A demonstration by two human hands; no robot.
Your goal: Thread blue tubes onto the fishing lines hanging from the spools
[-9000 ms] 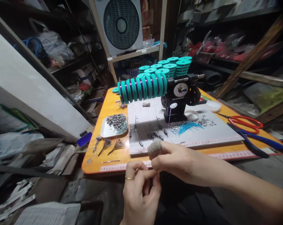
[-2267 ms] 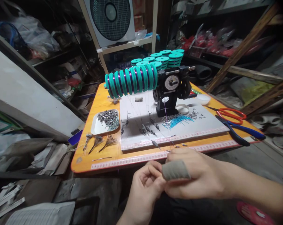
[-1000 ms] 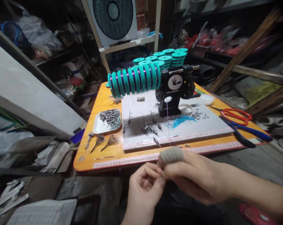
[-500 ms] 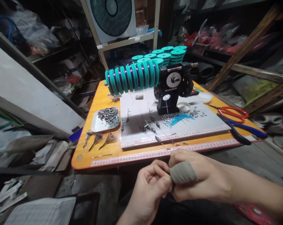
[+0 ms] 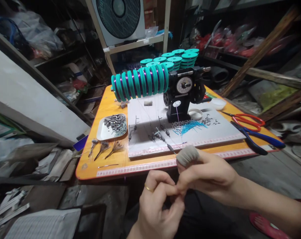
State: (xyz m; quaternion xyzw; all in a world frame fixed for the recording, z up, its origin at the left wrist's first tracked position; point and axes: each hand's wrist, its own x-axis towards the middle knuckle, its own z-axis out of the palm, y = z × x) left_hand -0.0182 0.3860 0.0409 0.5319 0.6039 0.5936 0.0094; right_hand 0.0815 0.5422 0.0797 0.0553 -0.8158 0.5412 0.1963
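Both hands meet in front of the table's near edge, fingertips touching. My left hand (image 5: 160, 204), with a ring on one finger, is closed in a pinch. My right hand (image 5: 202, 171), one finger wrapped in grey cloth tape, pinches against it. What lies between the fingertips is hidden; a thin line seems to run up from there. Beyond them stands a black winding device (image 5: 181, 94) carrying a row of teal spools (image 5: 140, 83) wound with purple line. Fine lines hang from the spools to dark lead sinkers (image 5: 170, 148) on the white board (image 5: 145, 142).
On the left, a white tray (image 5: 99, 131) holds grey sinkers and small pale pieces. Small metal parts and blue strips (image 5: 193, 126) lie on the board. Red-handled scissors (image 5: 250, 121) and blue-handled pliers (image 5: 262, 137) rest at the right. More teal spools (image 5: 174, 59) are stacked behind.
My right hand has rolled over, its taped finger rising, and my left hand has turned so its ring shows. The fingertips still meet. The nearest sinker has shifted slightly towards my right hand.
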